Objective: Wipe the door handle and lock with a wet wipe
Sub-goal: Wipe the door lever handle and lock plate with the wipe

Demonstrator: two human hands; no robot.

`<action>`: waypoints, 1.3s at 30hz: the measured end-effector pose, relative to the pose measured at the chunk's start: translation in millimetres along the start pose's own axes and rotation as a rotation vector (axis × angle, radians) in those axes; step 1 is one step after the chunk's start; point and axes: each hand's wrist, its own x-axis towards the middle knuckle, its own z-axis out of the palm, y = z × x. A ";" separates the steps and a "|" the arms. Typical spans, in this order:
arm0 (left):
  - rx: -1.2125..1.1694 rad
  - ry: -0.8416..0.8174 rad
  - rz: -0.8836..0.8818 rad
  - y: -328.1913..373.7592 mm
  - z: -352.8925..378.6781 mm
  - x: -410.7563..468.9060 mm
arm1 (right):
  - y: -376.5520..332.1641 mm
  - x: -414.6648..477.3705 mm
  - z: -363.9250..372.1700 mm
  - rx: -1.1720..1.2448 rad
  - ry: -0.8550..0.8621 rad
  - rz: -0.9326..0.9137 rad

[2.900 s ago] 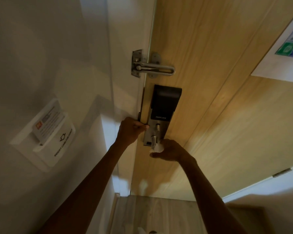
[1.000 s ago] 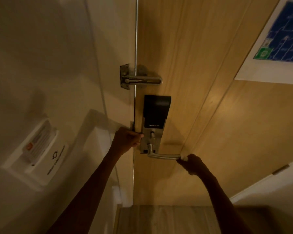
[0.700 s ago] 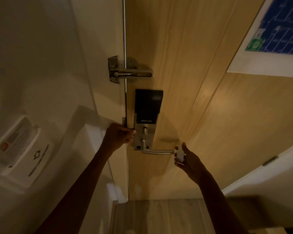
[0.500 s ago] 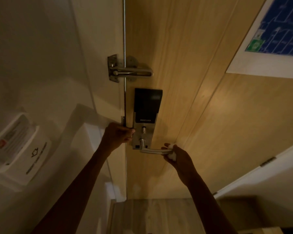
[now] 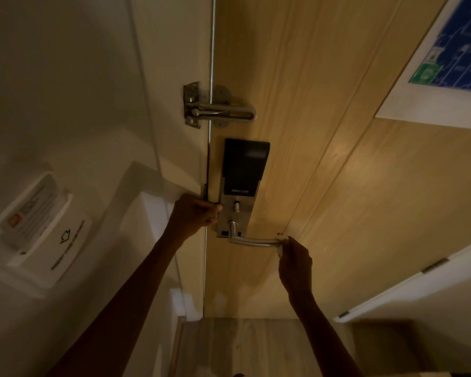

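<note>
A silver lever handle (image 5: 252, 242) juts right from a smart lock (image 5: 241, 186) with a black upper panel on the wooden door (image 5: 324, 131). My right hand (image 5: 295, 261) pinches a small white wet wipe (image 5: 280, 238) around the lever's free end. My left hand (image 5: 195, 214) grips the door's edge beside the lock plate, fingers curled over it. A small thumb-turn knob (image 5: 237, 206) sits on the plate above the lever.
A metal swing-bar door guard (image 5: 218, 111) bridges frame and door above the lock. A white key-card holder (image 5: 37, 227) hangs on the left wall. A blue evacuation plan (image 5: 452, 55) is posted upper right. A white cabinet door (image 5: 419, 284) stands at right; wood floor below.
My right hand with the wipe slid along the lever from mid-length out to its free end. My left hand stayed on the door edge.
</note>
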 end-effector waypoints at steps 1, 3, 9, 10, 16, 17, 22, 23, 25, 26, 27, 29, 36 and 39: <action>0.006 -0.001 0.001 -0.4 -0.1 0.4 | 0.2 1.3 -5.4 -0.048 0.039 -0.054; -0.009 0.002 -0.005 -0.7 -0.2 1.2 | -6.6 9.4 -15.7 -0.029 0.071 -0.124; -0.014 -0.021 0.005 1.6 1.1 -0.2 | -25.9 27.6 -19.9 -0.071 0.199 -0.190; -0.021 -0.010 0.005 1.6 1.2 -0.4 | -22.4 28.7 -19.6 -0.094 0.183 -0.137; 0.026 -0.026 0.028 -2.0 0.6 2.5 | -12.1 11.0 -17.0 -0.167 0.071 -0.200; 0.018 -0.031 0.033 -3.8 0.3 3.8 | -16.9 10.9 -18.7 -0.174 0.133 -0.295; 0.045 -0.030 0.044 -7.3 -0.6 3.8 | -41.9 12.9 0.4 -0.119 0.114 -0.404; 0.055 -0.027 0.049 -7.0 -0.6 3.1 | -45.0 11.5 6.1 -0.129 0.106 -0.412; 0.034 -0.015 0.041 -7.8 -1.1 3.0 | -48.5 10.2 15.9 -0.144 0.091 -0.395; 0.019 -0.009 0.034 -7.5 -1.2 3.2 | -50.5 10.7 19.9 -0.147 0.078 -0.376; 0.011 -0.010 0.027 -7.5 -1.2 3.7 | -52.1 11.1 24.2 -0.140 0.060 -0.360; -0.006 -0.022 0.019 -8.6 -1.2 5.5 | -55.9 8.8 34.9 -0.100 0.013 -0.341; -0.116 -0.045 0.040 -14.9 -1.4 7.8 | -46.8 -11.7 60.6 -0.053 0.039 -0.445; -0.066 -0.048 0.051 -19.3 -0.9 11.0 | -35.8 -13.1 55.4 -0.094 -0.060 -0.486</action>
